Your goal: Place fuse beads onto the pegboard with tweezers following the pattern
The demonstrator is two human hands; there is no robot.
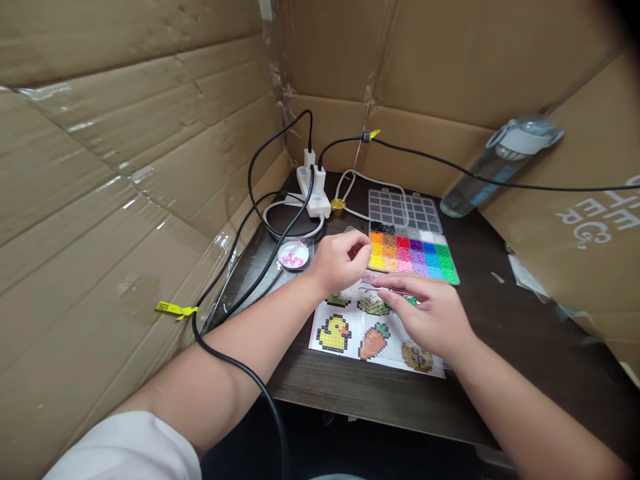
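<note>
My right hand [431,312] holds slim pink tweezers [383,289], pinched between thumb and fingers, with the tips pointing left. Close by, my left hand [345,261] is closed with its fingertips together near the bead box; what it may hold is hidden. Under both hands lies a pattern sheet [315,339] with pixel pictures of a yellow duck [334,333], a carrot [374,341] and a round yellow figure [417,357]. Beyond the hands stands an open compartment box [415,252] of small beads sorted by colour. A white dish [293,255] with pink and white beads sits left of my left hand.
A white power strip [314,193] with plugs stands at the back. A black cable [260,283] crosses over my left forearm. A small yellow round container [338,205] is near the strip. A water bottle [500,167] leans at the back right. Cardboard walls [430,73] enclose the table.
</note>
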